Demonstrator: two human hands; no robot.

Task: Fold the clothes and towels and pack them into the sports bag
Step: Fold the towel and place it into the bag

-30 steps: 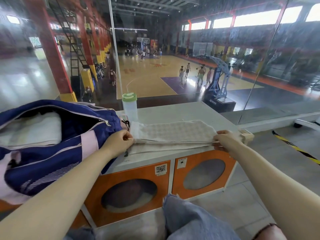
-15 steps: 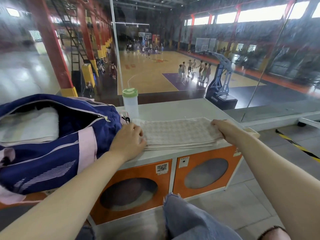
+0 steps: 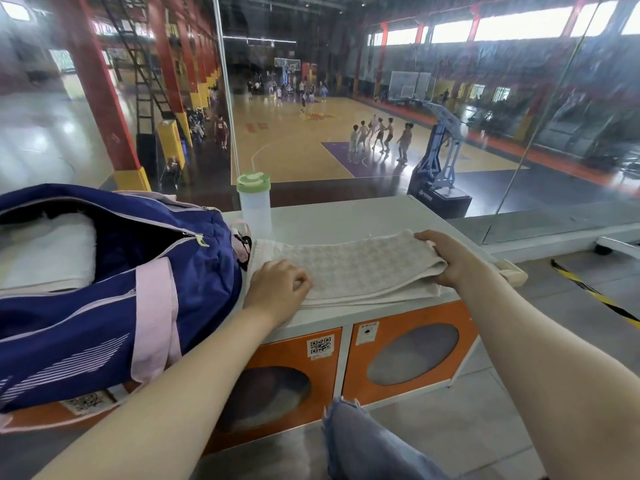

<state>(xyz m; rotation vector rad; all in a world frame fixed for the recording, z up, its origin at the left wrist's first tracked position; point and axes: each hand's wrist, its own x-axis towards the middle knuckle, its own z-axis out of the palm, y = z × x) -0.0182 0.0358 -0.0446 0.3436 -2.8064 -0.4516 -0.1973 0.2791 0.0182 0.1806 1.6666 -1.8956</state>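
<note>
On the white counter beside the open sports bag lies the folded towel; left hand rests curled on one end, right hand grips the other. It looks soft, light, floppy: best lifted by both ends.

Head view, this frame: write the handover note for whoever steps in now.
Left hand: fingers curled, resting on the left end of the folded towel.
Right hand: grips the towel's right end.
Towel lies folded on the locker top, beside the open sports bag.
Done: a white folded item is in the bag.
Left: pack this towel.
</note>
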